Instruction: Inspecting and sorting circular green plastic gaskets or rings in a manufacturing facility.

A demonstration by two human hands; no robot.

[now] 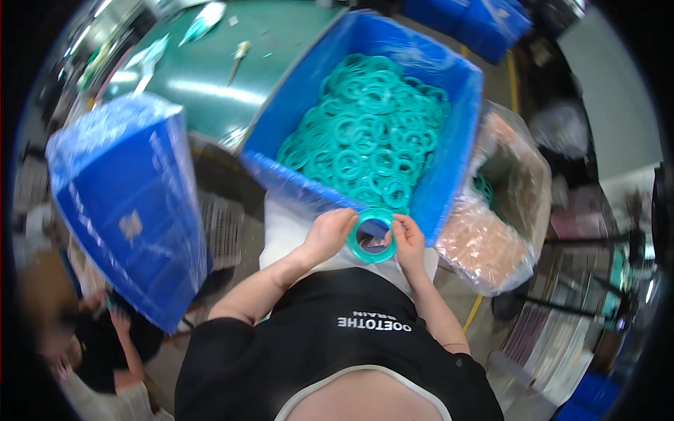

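Note:
A teal plastic ring [372, 257] is held up in front of my body, at the near edge of a blue bin [449, 126]. My left hand [333, 233] pinches the ring's left side, and my right hand [408, 242] grips its right side with the fingers bent. Through the ring's wide hole a bit of the background shows. Just beyond my hands, a heap of similar teal rings [361, 133] fills much of the bin.
A plastic-wrapped blue bin [130, 210] stands tilted on the left. To the right is a plastic-lined carton [484, 242] with some teal pieces inside. A green table [210, 70] holds tools at the far left. Another person [119, 344] sits at lower left.

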